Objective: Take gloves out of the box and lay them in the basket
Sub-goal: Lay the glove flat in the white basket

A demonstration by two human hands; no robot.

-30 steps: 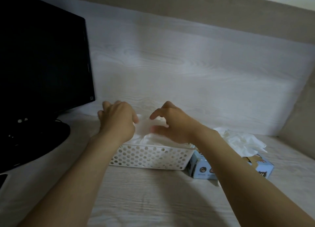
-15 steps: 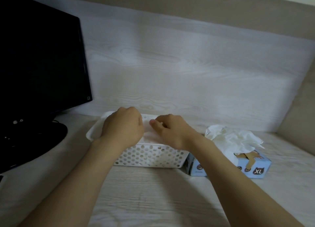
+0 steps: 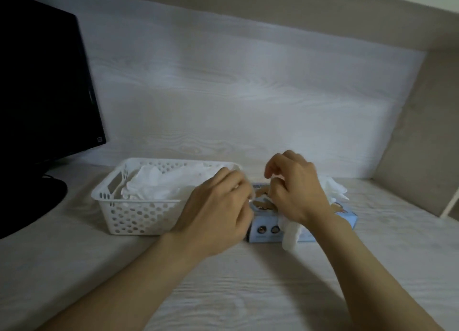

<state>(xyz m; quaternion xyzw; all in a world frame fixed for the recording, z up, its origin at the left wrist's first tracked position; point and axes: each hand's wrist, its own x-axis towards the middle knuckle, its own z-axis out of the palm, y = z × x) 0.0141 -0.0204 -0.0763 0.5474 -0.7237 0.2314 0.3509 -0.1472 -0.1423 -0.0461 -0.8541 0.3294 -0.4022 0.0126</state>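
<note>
A white perforated basket [image 3: 139,214] stands on the pale wood-grain desk [image 3: 223,296], with a light blue box [image 3: 265,231] just beside it at its three o'clock. A heap of white gloves [image 3: 154,188] lies inside the basket. Both hands hang over the box.

The left hand [image 3: 218,209] covers the meeting of basket and box, its fingers curled inward. A pale wisp shows at its fingertips, but I cannot tell whether it pinches anything.

The right hand [image 3: 296,189] sits over the box's top opening with fingers bent down toward it. What they pinch, if anything, is hidden.

One white glove [image 3: 290,235] droops from under the right wrist over the box's front face to the desk. A bunch of glove fingers [image 3: 334,189] sticks out at two o'clock of the right hand. A black monitor [image 3: 37,82] stands at ten o'clock of the basket.
</note>
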